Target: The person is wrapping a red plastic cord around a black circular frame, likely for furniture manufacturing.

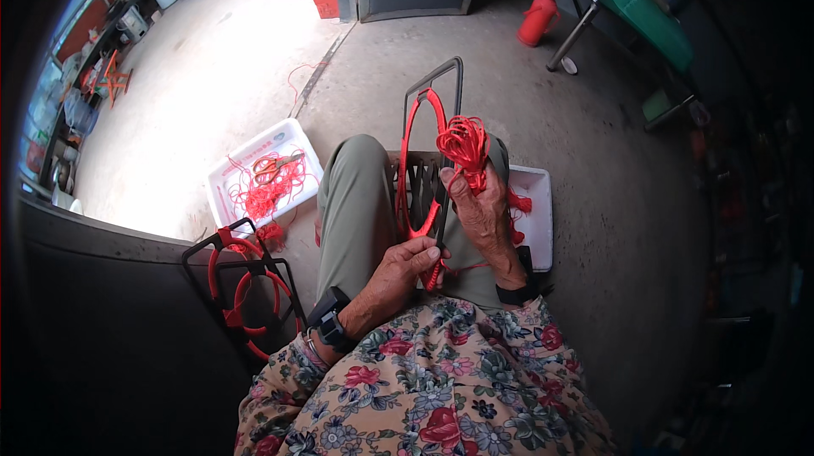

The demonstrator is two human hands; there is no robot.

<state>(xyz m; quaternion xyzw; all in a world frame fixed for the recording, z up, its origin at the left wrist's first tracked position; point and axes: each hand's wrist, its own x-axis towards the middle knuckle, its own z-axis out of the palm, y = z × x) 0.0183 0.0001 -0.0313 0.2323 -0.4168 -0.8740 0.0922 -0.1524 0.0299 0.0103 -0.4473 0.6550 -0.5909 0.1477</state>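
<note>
A dark metal frame (441,75) with a red-wrapped ring (413,130) inside stands upright between my knees. My right hand (482,210) grips a bundle of red cord (464,144) held up against the frame's right side. My left hand (405,265) pinches the bottom of the red ring and frame, fingers closed on it. A thin red strand runs from the lower edge of the frame toward my right wrist.
A white tray (284,136) with red cord scraps and scissors (273,166) lies on the concrete floor to my left. Two finished frames with red rings (242,274) lean nearby. Another white tray (536,219) sits under my right hand. A red bottle (538,18) and a green seat (644,11) stand farther off.
</note>
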